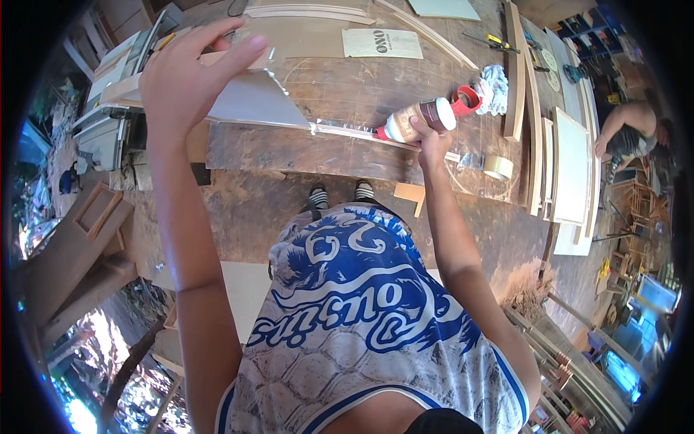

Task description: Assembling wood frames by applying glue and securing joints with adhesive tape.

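My right hand point(431, 139) is wrapped around a white-and-brown glue bottle point(413, 123), tilted so its red nozzle point(382, 133) points left and down. The nozzle tip is at a narrow wooden strip point(347, 131) along the bench's near edge; whitish glue shows on the strip. My left hand point(196, 69) is raised at the left, thumb and fingers apart, with nothing visible between them. Below and behind it is a pale panel point(256, 100) with a wooden edge, its corner reaching the strip's left end. Whether the left palm touches that wood is hidden.
On the brown workbench point(289, 155) are a red tape ring point(467, 100), crumpled cloth point(493, 90), a clear tape roll point(498, 167), a yellow-handled screwdriver point(499, 43) and a printed sheet point(382, 44). Long boards point(515, 87) lie right. Another person point(629, 130) works at far right.
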`<action>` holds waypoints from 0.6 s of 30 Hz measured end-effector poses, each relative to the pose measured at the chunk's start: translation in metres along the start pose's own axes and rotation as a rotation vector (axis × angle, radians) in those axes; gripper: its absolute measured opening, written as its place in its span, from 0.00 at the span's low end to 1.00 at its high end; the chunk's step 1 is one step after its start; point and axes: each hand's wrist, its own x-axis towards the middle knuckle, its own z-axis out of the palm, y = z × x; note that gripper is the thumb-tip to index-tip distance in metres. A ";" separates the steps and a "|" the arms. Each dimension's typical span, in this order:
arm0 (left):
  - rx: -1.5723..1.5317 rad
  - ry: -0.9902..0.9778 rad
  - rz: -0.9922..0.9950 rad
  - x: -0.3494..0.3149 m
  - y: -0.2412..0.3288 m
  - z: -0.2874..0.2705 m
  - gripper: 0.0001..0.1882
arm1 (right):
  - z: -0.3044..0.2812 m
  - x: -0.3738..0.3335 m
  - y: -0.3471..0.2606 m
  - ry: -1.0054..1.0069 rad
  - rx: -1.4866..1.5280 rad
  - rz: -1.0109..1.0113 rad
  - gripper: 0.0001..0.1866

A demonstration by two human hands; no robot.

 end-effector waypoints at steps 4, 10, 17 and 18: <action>-0.081 -0.004 -0.015 0.001 -0.003 0.002 0.31 | -0.014 0.004 -0.003 0.003 -0.018 -0.010 0.18; -0.091 -0.006 -0.025 0.000 -0.005 0.003 0.30 | -0.033 0.006 -0.015 0.045 0.027 0.043 0.19; -0.113 0.000 -0.032 0.002 -0.006 0.005 0.29 | -0.063 0.010 -0.035 0.076 -0.058 0.034 0.21; -0.113 0.000 -0.040 0.003 -0.006 0.005 0.30 | -0.067 0.011 -0.037 0.077 -0.073 0.040 0.21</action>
